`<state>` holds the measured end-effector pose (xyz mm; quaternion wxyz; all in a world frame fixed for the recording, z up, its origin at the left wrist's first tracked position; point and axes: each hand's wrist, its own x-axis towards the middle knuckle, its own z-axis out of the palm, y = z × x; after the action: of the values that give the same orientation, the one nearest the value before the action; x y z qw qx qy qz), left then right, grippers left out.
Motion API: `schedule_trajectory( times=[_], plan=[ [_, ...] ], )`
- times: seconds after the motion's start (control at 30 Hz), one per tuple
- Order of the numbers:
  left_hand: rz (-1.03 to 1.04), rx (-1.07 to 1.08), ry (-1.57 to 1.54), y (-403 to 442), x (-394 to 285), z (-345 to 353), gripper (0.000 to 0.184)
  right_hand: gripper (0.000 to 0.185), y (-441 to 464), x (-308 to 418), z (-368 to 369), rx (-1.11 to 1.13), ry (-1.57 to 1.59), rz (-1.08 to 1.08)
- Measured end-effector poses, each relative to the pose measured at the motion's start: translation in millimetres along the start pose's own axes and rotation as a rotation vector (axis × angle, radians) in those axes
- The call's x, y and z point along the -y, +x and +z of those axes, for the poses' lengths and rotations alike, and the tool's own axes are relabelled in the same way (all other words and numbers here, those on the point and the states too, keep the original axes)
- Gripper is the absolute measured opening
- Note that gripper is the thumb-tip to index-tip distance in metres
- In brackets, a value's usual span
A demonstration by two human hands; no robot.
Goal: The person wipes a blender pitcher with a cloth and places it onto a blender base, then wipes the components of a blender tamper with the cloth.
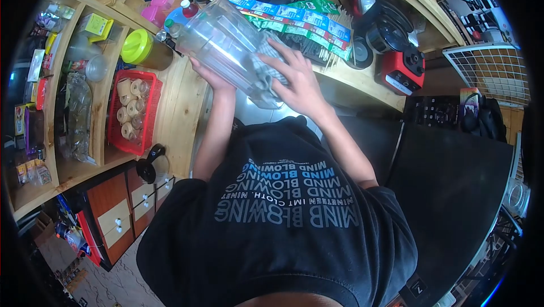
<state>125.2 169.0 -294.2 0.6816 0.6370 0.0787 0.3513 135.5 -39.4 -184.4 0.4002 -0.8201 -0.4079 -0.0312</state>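
Observation:
A large clear plastic container (pixel 218 43) is held tilted in front of my chest, above the wooden counter. My left hand (pixel 212 75) supports it from below at its left side, with the fingers partly hidden behind it. A grey checked cloth (pixel 265 72) lies against the container's right end. My right hand (pixel 294 77) presses this cloth to the container, its fingers bent over the fabric.
Sachet strips (pixel 294 15) lie behind the container. A red basket of jars (pixel 133 111) and a yellow-lidded container (pixel 144 49) stand left. A red appliance (pixel 400 72) and a black coffee maker (pixel 388 29) stand right. Wooden shelves (pixel 51 89) line the far left.

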Motion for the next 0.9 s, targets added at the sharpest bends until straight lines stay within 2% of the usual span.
schedule_trajectory(
  times=[0.07,0.13,0.17,0.23,0.27,0.37,0.4,0.47,0.5,0.53,0.57,0.6,0.63,0.67,0.73,0.77,0.9],
  plan=[
    [-0.311,-0.132,-0.752,6.3,-24.8,7.1,0.095,0.047,-13.8,-11.0,-7.0,0.063,-0.011,0.05],
    [-0.337,-0.091,-0.848,7.2,-11.9,-0.4,0.098,0.044,-28.3,-25.0,-3.8,0.043,0.054,0.038],
    [-0.361,-0.045,-0.948,8.0,-7.1,-2.1,0.102,0.042,-36.4,-33.6,1.2,-0.024,0.2,0.078],
    [-0.359,-0.016,-0.906,9.9,-12.4,4.0,0.104,0.041,-50.4,-47.5,17.1,-0.137,0.482,0.179],
    [-0.356,0.011,-0.864,10.2,-14.4,7.7,0.107,0.041,-51.8,-48.4,19.5,-0.142,0.483,0.177],
    [-0.357,0.048,-0.744,5.3,-17.8,17.1,0.11,0.048,-57.5,-58.7,27.9,-0.218,0.774,0.453],
    [-0.361,0.068,-0.737,2.8,-24.3,22.8,0.11,0.048,-58.1,-57.3,23.8,-0.24,0.779,0.454],
    [-0.376,0.16,-0.817,-0.7,-36.0,36.4,0.104,0.05,-60.2,-56.2,13.1,-0.183,0.789,0.602],
    [-0.379,0.19,-0.813,-0.2,-37.9,42.6,0.104,0.059,-64.6,-64.2,12.5,-0.163,0.835,0.601],
    [-0.347,0.305,-0.807,-0.2,-38.6,49.0,0.106,0.059,-67.4,-68.5,8.6,-0.191,0.836,0.597],
    [-0.316,0.415,-0.8,-0.2,-41.4,56.4,0.108,0.063,-70.8,-70.0,4.6,-0.139,0.84,0.597],
    [-0.322,0.435,-0.8,-0.1,-43.5,64.4,0.108,0.067,-75.4,-72.0,0.0,-0.082,0.843,0.599],
    [-0.329,0.526,-0.768,-0.2,-45.4,72.4,0.111,0.08,-80.8,-85.3,-0.5,-0.02,0.901,0.548],
    [-0.334,0.617,-0.734,0.7,-48.9,80.0,0.114,0.08,-84.9,-87.9,-3.5,-0.036,0.902,0.549],
    [-0.335,0.733,-0.706,5.4,-53.5,94.1,0.12,0.093,-90.0,-93.0,-7.7,-0.008,0.955,0.429],
    [-0.335,0.832,-0.68,6.3,-54.5,101.1,0.125,0.102,-93.7,-93.3,-7.5,-0.026,0.933,0.425],
    [-0.377,0.903,-0.64,4.1,-53.6,128.0,0.129,0.103,-106.2,-88.5,-7.3,-0.199,1.11,0.39]
  ],
)
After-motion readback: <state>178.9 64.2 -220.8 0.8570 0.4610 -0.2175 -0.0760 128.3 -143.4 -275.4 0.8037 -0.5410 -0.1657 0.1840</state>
